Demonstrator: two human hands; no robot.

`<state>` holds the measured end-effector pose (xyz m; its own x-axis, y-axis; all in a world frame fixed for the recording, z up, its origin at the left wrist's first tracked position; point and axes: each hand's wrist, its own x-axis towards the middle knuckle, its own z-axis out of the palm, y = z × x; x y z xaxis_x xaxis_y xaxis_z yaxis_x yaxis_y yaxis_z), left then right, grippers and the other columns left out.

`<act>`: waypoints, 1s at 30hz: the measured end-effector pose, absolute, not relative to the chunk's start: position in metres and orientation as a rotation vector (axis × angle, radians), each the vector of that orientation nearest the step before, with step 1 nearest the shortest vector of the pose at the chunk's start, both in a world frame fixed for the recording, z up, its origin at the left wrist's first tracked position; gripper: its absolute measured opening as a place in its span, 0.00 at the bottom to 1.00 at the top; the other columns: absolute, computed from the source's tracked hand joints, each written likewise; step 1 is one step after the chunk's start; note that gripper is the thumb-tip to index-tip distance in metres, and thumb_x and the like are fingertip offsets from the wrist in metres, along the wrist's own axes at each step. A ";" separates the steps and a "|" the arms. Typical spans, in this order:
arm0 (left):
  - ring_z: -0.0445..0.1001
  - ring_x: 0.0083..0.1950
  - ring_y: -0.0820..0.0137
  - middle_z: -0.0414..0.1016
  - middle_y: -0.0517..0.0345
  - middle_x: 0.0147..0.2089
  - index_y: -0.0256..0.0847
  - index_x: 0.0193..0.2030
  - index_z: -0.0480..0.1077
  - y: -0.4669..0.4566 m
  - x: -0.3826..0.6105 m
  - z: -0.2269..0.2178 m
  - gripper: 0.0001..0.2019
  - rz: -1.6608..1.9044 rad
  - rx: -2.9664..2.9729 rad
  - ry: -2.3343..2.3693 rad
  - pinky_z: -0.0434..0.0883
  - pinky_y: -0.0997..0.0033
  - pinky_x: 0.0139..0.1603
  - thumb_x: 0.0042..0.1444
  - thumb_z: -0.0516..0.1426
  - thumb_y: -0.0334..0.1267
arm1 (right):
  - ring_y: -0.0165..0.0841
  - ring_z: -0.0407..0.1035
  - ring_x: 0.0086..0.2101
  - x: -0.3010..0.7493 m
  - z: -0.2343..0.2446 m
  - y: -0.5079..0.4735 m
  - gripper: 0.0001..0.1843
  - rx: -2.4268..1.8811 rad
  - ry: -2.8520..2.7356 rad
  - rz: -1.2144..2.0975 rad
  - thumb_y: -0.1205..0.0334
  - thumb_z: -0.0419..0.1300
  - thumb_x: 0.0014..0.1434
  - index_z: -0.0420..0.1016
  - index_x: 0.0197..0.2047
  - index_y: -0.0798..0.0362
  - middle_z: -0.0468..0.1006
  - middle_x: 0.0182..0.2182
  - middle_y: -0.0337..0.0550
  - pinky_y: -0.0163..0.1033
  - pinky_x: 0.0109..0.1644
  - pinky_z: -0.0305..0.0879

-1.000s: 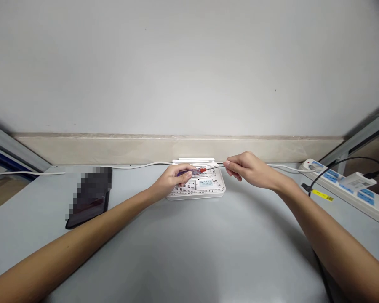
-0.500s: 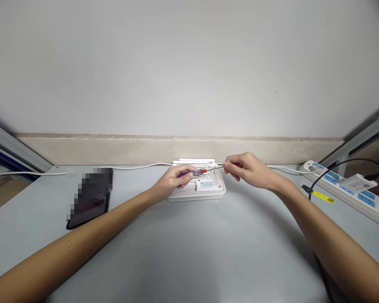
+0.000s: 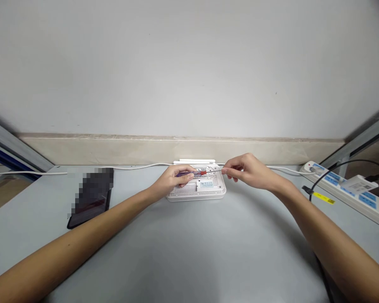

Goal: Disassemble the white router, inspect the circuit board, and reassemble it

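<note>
A white router (image 3: pixel 205 192) lies upside down at the back of the grey desk, its perforated underside and labels facing up. My left hand (image 3: pixel 172 180) is closed on the handle of a small screwdriver (image 3: pixel 198 172) with a clear purple grip and a red collar, held level over the router. My right hand (image 3: pixel 248 170) pinches the thin metal shaft at its far end, just right of the router.
A dark phone (image 3: pixel 91 196) lies at the left. A white power strip (image 3: pixel 350 189) with blue sockets, a plugged adapter and a black cable (image 3: pixel 318 181) sits at the right. A white cord (image 3: pixel 82 169) runs along the wall edge behind the router.
The right hand has slid slightly left along the shaft, closer to the router. The left hand holds the handle in about the same place.
</note>
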<state>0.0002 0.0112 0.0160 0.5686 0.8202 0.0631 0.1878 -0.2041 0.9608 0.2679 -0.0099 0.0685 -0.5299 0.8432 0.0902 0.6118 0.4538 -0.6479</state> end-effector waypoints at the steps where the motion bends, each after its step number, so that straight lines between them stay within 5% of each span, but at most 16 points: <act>1: 0.55 0.24 0.78 0.57 0.66 0.20 0.38 0.41 0.73 0.012 0.000 0.016 0.12 0.729 1.684 0.850 0.53 0.74 0.27 0.58 0.58 0.45 | 0.27 0.61 0.24 0.267 0.068 -0.010 0.18 -1.215 -2.336 0.806 0.54 0.53 0.63 0.75 0.28 0.55 0.72 0.22 0.38 0.34 0.27 0.53; 14: 0.63 0.21 0.76 0.62 0.66 0.19 0.42 0.35 0.60 0.019 0.002 0.008 0.10 0.938 1.240 0.727 0.59 0.76 0.23 0.61 0.56 0.44 | 0.26 0.56 0.23 0.253 0.048 -0.009 0.17 -1.172 -2.468 0.872 0.58 0.53 0.63 0.72 0.26 0.55 0.70 0.22 0.37 0.34 0.27 0.49; 30: 0.64 0.23 0.78 0.63 0.65 0.25 0.40 0.36 0.63 0.021 0.035 0.052 0.11 1.160 1.710 0.716 0.63 0.76 0.25 0.61 0.56 0.46 | 0.27 0.62 0.23 0.236 0.026 -0.009 0.11 -1.196 -2.058 0.919 0.57 0.60 0.58 0.73 0.28 0.54 0.70 0.21 0.35 0.33 0.29 0.57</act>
